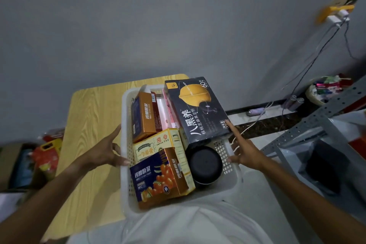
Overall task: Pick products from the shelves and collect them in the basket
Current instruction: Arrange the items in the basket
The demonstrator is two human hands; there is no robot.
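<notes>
- White shirt (178, 228) of the person fills bottom edge, just below the basket's near wall.
- White perforated plastic basket (229, 182) sits on a light wood-grain table (89, 125), its right part overhanging the table edge above the tiled floor (263, 204).
- Left hand (105, 150) at basket's left rim: fingers spread and mostly straight, index raised along the rim, thumb tip at the outer wall; holds nothing, contact with rim hard to confirm.
- Right hand (245, 152) at basket's right rim: fingers extended, index fingertip touching the near corner of the black box; no wrap around anything.
- Inside basket, nearest: blue-and-orange juice carton (160, 176) with fruit print, tilted, leaning on the near wall.
- Beside it to the right: black round container (205, 162) seen from above, lying low in the basket.
- Behind the carton: cream-yellow box (156, 142), lying flat-ish.
- Farther left: second orange-and-blue carton (144, 117), standing on end; pink-white pack (165, 113) just beside it.
- Black box with yellow bowl print (198, 109) lies across the basket's far right corner, sticking out over the rim.
- Right: grey metal shelf frame (316, 130) with a dark bag (324, 166).
- Far: grey wall (158, 25), plug socket with chargers (336, 14), cables hanging down; bin of wrappers (324, 89).
</notes>
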